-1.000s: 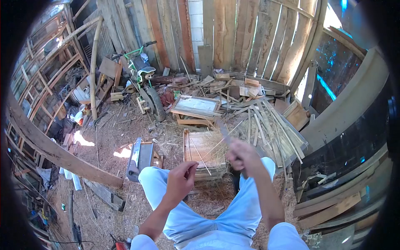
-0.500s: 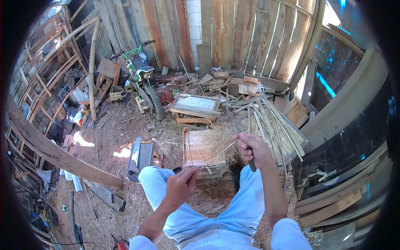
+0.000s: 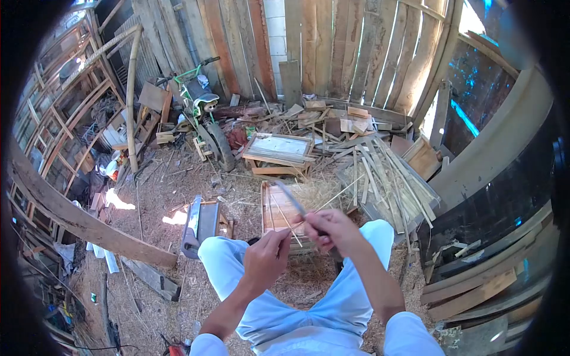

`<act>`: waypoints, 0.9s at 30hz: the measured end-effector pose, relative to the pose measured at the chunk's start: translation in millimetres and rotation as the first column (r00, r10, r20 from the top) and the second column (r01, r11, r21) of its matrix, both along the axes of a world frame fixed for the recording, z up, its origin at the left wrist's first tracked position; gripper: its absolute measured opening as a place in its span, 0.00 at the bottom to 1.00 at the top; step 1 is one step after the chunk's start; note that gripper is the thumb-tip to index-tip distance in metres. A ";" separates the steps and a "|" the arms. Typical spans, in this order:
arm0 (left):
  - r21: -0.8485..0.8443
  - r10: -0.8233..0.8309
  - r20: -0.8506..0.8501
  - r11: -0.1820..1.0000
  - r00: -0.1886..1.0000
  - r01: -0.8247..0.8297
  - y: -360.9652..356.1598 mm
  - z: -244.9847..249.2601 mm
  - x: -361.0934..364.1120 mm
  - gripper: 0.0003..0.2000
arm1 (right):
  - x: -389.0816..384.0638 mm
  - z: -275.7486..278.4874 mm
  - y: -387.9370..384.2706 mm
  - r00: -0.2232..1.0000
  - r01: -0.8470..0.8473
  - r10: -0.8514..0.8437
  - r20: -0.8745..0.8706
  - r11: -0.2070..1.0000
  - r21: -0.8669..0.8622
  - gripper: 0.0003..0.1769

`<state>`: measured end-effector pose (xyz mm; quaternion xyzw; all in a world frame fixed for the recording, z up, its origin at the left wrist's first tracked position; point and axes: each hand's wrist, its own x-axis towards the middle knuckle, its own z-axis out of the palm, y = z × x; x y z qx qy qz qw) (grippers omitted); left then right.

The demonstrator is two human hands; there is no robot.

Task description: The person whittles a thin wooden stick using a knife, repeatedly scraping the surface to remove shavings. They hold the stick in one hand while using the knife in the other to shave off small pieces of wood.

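My right hand [image 3: 336,231] is wrapped round the handle of a knife [image 3: 291,198], whose long blade points up and to the left. Close beside it, above my left thigh, my left hand [image 3: 266,260] is closed in a pinch. A thin wooden strip [image 3: 341,190] runs from near its fingertips up to the right, passing by the knife; the exact contact is hidden. Beyond the hands, a low wooden crate [image 3: 266,191] stands between my knees, with a couple of thin sticks [image 3: 271,215] lying across it and straw-like shavings [image 3: 323,196] at its right.
A pile of split slats [image 3: 392,178] lies at the right. Ahead are a small framed wooden table [image 3: 276,144], scrap wood and a small motorbike [image 3: 205,113]. A saw [image 3: 192,228] rests on a low stand at the left. A beam [image 3: 89,216] crosses the left side.
My right hand has brought the knife left and down, close to my left hand. The left hand has shifted slightly right, and my right knee has moved outward.
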<state>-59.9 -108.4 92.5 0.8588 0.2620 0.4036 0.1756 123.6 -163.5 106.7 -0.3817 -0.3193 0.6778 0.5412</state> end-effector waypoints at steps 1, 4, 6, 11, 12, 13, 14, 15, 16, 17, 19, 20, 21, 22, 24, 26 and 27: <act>-0.001 0.002 -0.001 1.000 1.000 -0.002 0.5 -0.8 -3.4 0.04 | 7.8 3.4 -0.9 0.999 0.049 -0.049 0.000 0.999 -0.005 0.20; 0.000 -0.010 -0.059 1.000 0.998 0.010 1.5 -5.2 -8.7 0.05 | 20.9 6.2 -4.5 1.000 0.020 -0.020 -0.014 1.000 -0.014 0.19; 0.103 -0.039 -0.006 0.994 0.999 0.040 1.0 -7.8 -8.0 0.06 | 27.1 7.3 -6.8 1.000 0.021 -0.021 0.006 0.999 -0.032 0.20; 0.112 -0.071 -0.048 0.991 0.996 0.076 -1.3 -1.3 -10.7 0.06 | 37.7 12.8 -10.0 0.997 0.071 -0.071 0.004 0.996 -0.059 0.19; 0.122 -0.077 -0.052 0.989 0.996 0.083 -1.7 -0.2 -9.9 0.06 | 38.4 13.5 -10.3 0.997 0.082 -0.081 0.014 0.994 -0.070 0.19; 0.125 -0.077 -0.050 0.989 0.996 0.083 -0.9 -0.4 -9.6 0.06 | 38.3 12.8 -9.6 0.997 0.082 -0.081 0.016 0.994 -0.068 0.19; 0.118 -0.083 -0.041 0.989 0.996 0.088 0.5 -1.1 -9.8 0.06 | 38.0 10.7 -8.0 0.997 0.082 -0.082 0.003 0.995 -0.060 0.18; 0.111 -0.090 -0.033 0.989 0.995 0.093 1.9 -1.6 -10.0 0.06 | 38.3 8.7 -6.0 0.996 0.083 -0.083 -0.011 0.995 -0.052 0.18; 0.113 -0.090 -0.034 0.989 0.995 0.093 2.3 -2.8 -10.7 0.06 | 40.7 6.5 -4.2 0.996 0.082 -0.083 -0.011 0.995 -0.050 0.18; 0.104 -0.072 -0.024 0.992 0.997 0.074 2.1 -4.3 -11.8 0.06 | 44.8 4.4 -2.4 0.995 0.104 -0.104 -0.002 0.994 -0.037 0.17; 0.092 -0.054 -0.016 0.994 0.998 0.056 0.8 -5.4 -15.1 0.06 | 49.5 2.4 -1.2 0.992 0.125 -0.125 0.005 0.992 -0.027 0.17; 0.082 -0.056 -0.042 0.995 0.998 0.060 0.5 -4.9 -16.7 0.05 | 51.1 2.3 -0.6 0.992 0.126 -0.126 0.016 0.992 -0.028 0.16; 0.073 -0.057 -0.068 0.995 0.996 0.062 1.1 -4.3 -18.3 0.05 | 52.0 2.4 1.0 0.992 0.125 -0.125 0.027 0.992 -0.026 0.16; 0.071 -0.055 -0.068 0.996 0.996 0.060 1.2 -4.5 -19.2 0.05 | 52.4 2.0 1.7 0.992 0.123 -0.123 0.027 0.992 -0.028 0.16; 0.077 -0.064 -0.067 0.995 0.996 0.069 1.7 -4.9 -19.3 0.05 | 54.2 1.3 2.3 0.994 0.105 -0.104 0.021 0.993 -0.051 0.17; 0.039 -0.058 -0.096 0.997 0.994 0.062 -0.3 -1.0 -21.2 0.05 | 57.7 1.7 4.9 0.993 0.114 -0.114 0.006 0.992 -0.061 0.17; 0.002 -0.051 -0.128 0.999 0.990 0.052 -0.8 0.6 -22.2 0.05 | 59.5 1.6 6.5 0.993 0.121 -0.122 -0.011 0.990 -0.070 0.16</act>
